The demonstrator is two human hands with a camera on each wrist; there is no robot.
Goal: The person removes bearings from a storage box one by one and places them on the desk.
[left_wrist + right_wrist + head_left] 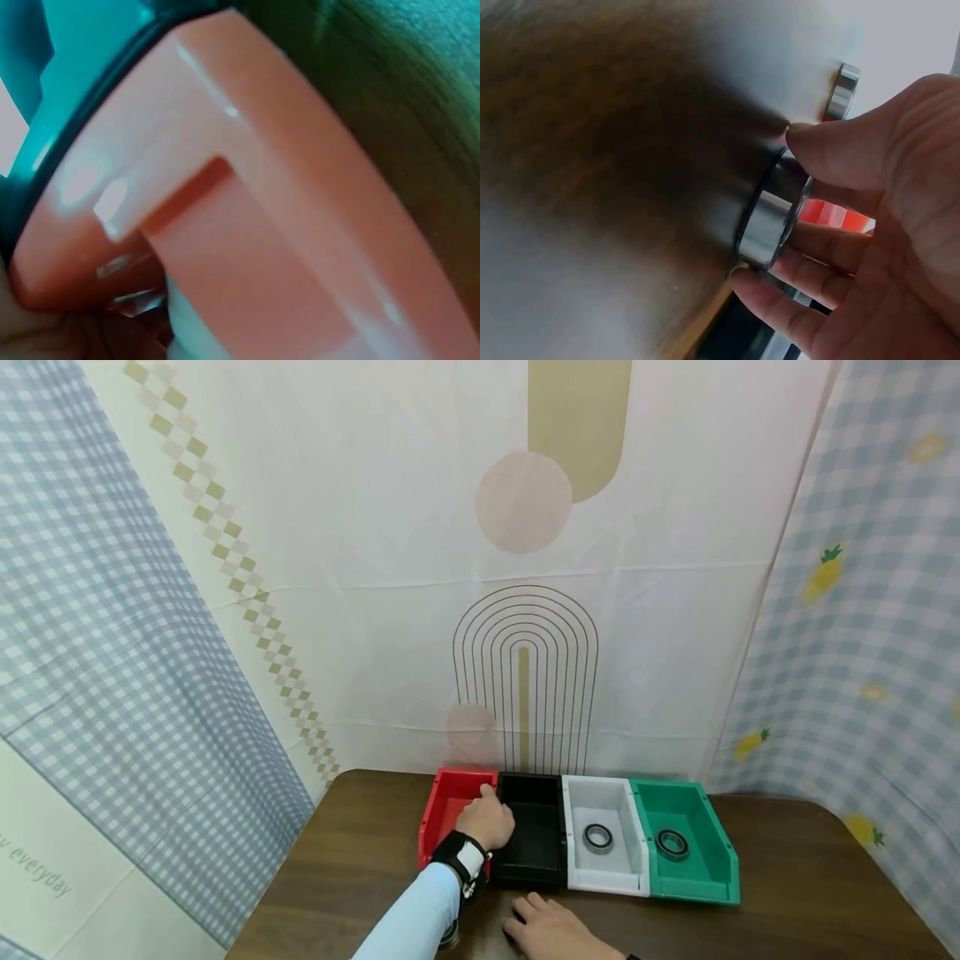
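My right hand point(553, 931) is low at the front of the table. In the right wrist view its thumb and fingers point(769, 304) curl round the rim of a shiny metal ball bearing point(765, 225), which sits close against the tabletop. Another bearing point(842, 91) stands beyond the thumb. My left hand point(487, 821) reaches over the border of the red bin point(431, 827) and the black bin point(531, 872). Its fingertips are hidden in the head view. A small metallic glint shows by its skin in the left wrist view; I cannot tell whether it holds something.
A white bin point(607, 878) and a green bin point(693, 890) continue the row to the right. One bearing point(597, 837) lies in the white bin, another bearing point(672, 844) in the green. Part of a bearing point(448, 937) shows beside the left sleeve. Cloth hangs behind the brown table point(352, 843).
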